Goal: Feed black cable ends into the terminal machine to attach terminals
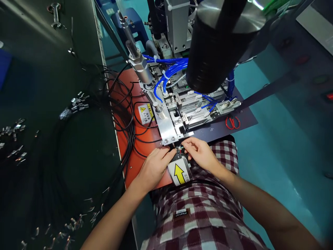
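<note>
At the front edge of the machine (pixel 169 129) both hands work close together over a small fixture, where short red and white wire ends (pixel 180 149) show between the fingertips. My left hand (pixel 154 167) rests on the left of it, fingers bent and pressed together; what lies under them is hidden. From the right, my right hand (pixel 201 153) reaches in with thumb and forefinger pinched beside the wire ends. Whatever is in that pinch is too small to make out. Just below is a plate with a yellow arrow (pixel 179 172).
Black cables (pixel 127 125) run across the orange base (pixel 163 180) to the dark table (pixel 85 146), where metal-tipped cable ends (pixel 78 102) lie. A wrench (pixel 55 15) is farther back. Red-handled scissors (pixel 232 122) lie right. A black cylinder (pixel 215 52) overhangs the machine.
</note>
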{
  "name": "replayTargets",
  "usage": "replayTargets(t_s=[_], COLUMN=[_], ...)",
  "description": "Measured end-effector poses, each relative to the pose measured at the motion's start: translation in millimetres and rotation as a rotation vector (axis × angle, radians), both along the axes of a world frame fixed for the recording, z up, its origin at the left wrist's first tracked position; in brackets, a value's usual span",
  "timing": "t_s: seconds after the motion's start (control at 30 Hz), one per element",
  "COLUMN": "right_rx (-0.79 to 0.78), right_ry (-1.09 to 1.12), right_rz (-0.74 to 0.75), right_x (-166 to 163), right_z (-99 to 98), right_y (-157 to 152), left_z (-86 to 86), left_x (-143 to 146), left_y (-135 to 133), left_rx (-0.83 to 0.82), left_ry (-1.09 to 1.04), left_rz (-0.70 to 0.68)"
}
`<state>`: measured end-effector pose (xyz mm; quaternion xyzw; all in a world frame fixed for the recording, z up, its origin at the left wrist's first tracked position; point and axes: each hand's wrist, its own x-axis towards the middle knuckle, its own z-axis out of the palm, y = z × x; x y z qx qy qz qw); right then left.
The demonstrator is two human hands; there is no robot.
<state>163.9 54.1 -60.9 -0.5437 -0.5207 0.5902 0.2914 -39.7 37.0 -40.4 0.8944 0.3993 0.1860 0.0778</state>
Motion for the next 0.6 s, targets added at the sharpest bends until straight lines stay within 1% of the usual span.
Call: replayTargets(t_s=[0.1, 0.17, 0.27, 0.33, 0.37, 0.43, 0.53, 0.6], right_rx=[0.133, 0.240, 0.439, 0.532, 0.542, 0.487, 0.315, 0.189], right_ry=[-0.089, -0.189, -0.375, -0.453, -0.467, -0.460, -0.378, -0.267], right_rz=[-0.032, -0.059, -0.013, 0.031, 0.041, 0.034, 0.018, 0.007], right_x=[-7, -11, -11, -9, -8, -7, -7, -5], right_z=[0.9, 3.0, 8.1, 10.8, 11.4, 10.2, 2.6, -4.8], right_y=[-3, -4, -4, -5, -5, -6, -5, -3], left_z=[-1.1, -2.4, -4.6, -5.6, -5.8, -5.7, -4.6, -3.9], left_x=[-1, -2, -2, -2, -2, -2, -2, -2], left_y=[0, -1, -2, -2, -2, -2, -2, -2], left_rx=[-0.016, -0.025, -0.034, -0.043, -0.046, -0.053, -0.048, -0.052], left_ry=[-0.006, -0.008, -0.014, -0.014, -0.013, -0.013, -0.024, -0.026], left_rz=[0.000, 0.000, -0.004, -0.003, -0.004, -0.005, -0.012, -0.014])
